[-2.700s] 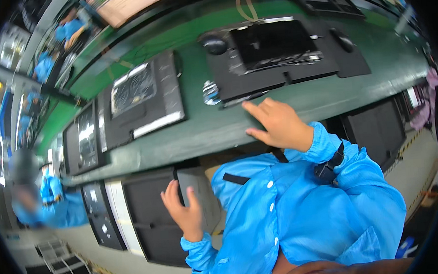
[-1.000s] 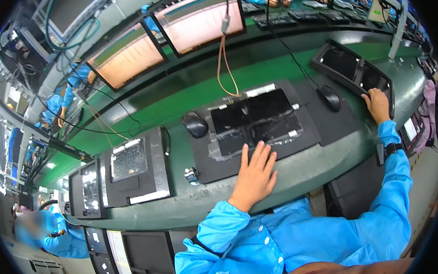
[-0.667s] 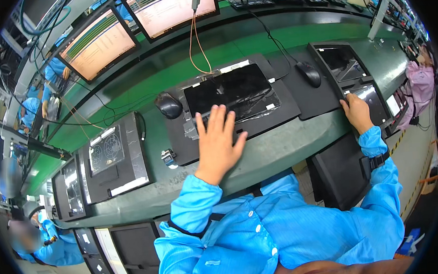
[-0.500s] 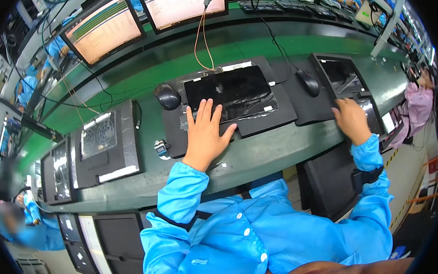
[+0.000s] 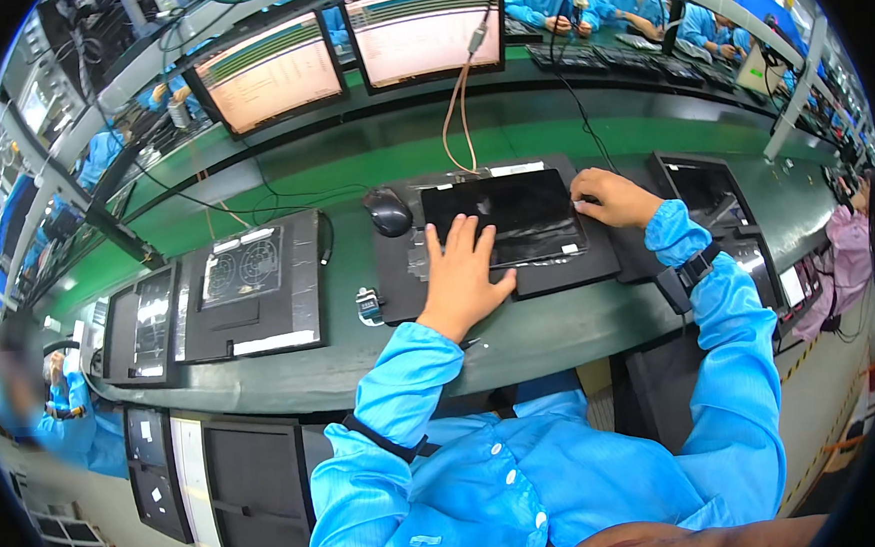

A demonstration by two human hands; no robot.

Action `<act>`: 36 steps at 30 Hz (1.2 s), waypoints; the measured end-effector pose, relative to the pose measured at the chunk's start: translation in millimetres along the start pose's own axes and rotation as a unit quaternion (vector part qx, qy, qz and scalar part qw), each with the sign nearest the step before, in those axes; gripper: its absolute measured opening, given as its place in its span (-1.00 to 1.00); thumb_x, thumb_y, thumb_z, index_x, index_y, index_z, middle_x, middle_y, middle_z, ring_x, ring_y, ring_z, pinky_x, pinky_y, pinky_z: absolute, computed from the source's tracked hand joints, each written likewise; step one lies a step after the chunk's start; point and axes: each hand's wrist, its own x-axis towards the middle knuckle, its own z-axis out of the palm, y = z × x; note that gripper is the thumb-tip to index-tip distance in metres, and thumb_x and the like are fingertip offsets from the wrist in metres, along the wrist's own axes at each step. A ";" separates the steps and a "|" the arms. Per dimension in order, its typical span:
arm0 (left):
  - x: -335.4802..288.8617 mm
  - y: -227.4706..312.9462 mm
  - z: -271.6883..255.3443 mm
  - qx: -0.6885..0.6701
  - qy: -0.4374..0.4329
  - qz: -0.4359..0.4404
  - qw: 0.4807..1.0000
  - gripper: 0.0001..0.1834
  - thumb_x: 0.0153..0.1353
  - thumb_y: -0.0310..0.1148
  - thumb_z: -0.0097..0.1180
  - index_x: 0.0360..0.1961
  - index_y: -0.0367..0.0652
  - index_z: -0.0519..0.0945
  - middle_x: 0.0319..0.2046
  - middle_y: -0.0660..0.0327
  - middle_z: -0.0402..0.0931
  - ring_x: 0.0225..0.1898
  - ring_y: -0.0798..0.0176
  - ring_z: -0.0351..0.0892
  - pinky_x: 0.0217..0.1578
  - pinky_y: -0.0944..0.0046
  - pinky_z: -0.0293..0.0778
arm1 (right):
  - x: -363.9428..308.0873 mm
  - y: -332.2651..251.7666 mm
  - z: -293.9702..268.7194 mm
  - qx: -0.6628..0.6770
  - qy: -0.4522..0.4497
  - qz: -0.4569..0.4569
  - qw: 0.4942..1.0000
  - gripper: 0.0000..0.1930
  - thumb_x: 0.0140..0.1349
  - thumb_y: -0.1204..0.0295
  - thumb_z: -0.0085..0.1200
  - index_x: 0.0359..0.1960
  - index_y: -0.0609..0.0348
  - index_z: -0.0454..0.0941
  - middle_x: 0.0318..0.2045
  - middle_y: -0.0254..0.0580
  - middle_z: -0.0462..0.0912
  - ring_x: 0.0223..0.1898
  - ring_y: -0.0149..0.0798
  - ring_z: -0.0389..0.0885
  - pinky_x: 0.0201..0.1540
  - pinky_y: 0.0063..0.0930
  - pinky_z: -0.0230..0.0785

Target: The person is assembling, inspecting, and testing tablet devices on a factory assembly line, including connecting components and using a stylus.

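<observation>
Dark panel [image 5: 532, 206]: lay flat on a black pad [image 5: 568, 275], right in front of you.
Left hand [image 5: 463, 277]: you had its fingers spread wide, tips over the dark panel's lower left part; I cannot tell whether they pressed down.
Right hand [image 5: 615, 198]: you had it at the dark panel's upper right edge, thumb and fingers drawn narrow; I cannot tell whether they gripped anything.
Black mouse [image 5: 388, 212]: sat just left of the dark panel.
Small device [image 5: 368, 304]: rested on the green bench [image 5: 363, 368], to the dark panel's lower left.
Patterned board [image 5: 242, 270]: lay well left of the dark panel, showing two ringed circles.
Orange cable [image 5: 466, 111]: looped down to the dark panel's far edge.
Monitors [image 5: 270, 75]: two stood lit beyond the dark panel.
</observation>
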 end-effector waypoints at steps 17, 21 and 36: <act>-118.6 18.8 -144.5 -0.406 0.416 -0.115 0.806 -0.84 0.36 -0.58 0.18 -0.07 -0.37 0.65 0.01 -0.04 0.66 -0.12 0.23 0.74 -0.13 0.29 0.65 | -25.7 -67.4 -51.0 -0.070 0.128 0.032 0.989 -0.54 0.46 0.37 0.05 0.34 0.21 0.42 0.34 0.03 0.41 0.42 0.00 0.33 0.45 -0.23 0.10; -239.3 -21.6 -231.1 -0.435 0.561 -0.275 0.648 -0.72 0.43 -0.45 0.14 0.13 -0.18 0.53 -0.01 0.18 0.62 -0.06 0.30 0.65 -0.04 0.18 0.62 | -67.6 3.0 2.5 -0.135 0.235 0.133 0.953 -0.50 0.48 0.28 0.07 0.36 0.22 0.39 0.33 0.09 0.42 0.40 0.06 0.34 0.43 -0.17 0.14; -565.1 -130.5 -216.4 -0.298 0.292 -0.476 0.774 -0.38 0.35 -0.48 0.09 0.39 -0.44 0.26 0.27 -0.08 0.36 0.28 0.04 0.41 0.31 0.07 0.35 | -196.5 -7.6 23.6 -0.341 0.219 0.399 0.822 -0.52 0.27 0.29 0.20 0.19 0.23 0.49 0.02 0.08 0.59 0.09 0.14 0.56 0.08 -0.01 0.48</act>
